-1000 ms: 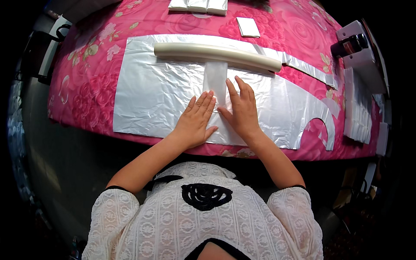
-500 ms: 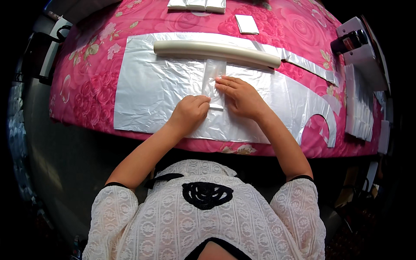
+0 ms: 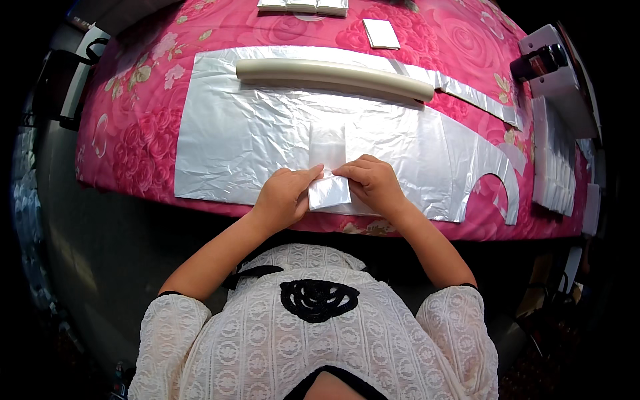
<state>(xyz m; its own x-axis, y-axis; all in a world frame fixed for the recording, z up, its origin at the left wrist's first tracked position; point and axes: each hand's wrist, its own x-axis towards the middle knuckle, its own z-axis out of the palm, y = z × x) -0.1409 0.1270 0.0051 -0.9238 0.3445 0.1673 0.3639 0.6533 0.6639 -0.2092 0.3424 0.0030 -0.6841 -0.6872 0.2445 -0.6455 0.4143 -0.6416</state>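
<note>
A narrow folded strip of thin whitish plastic film lies in front of me, its near end doubled into a flat, shiny rectangle. My left hand pinches its left edge at the fold, and my right hand pinches the right edge opposite. The fingertips of both almost meet. Beyond them the single strip runs away from me over a large silvery-white plastic sheet. That sheet has a curved cut-out and strap-like ends at the right, like a disposable apron. Across its far part rests a long cream tube.
A pink floral cloth covers the table. At the far side lie a small folded white packet and a row of similar packets. On the right stand a dark bottle or jar, a white box and a stack of folded plastic.
Both hands have come nearer to me and closer together. The strip's folded end has moved toward the table's front edge and now shows a larger doubled rectangle.
</note>
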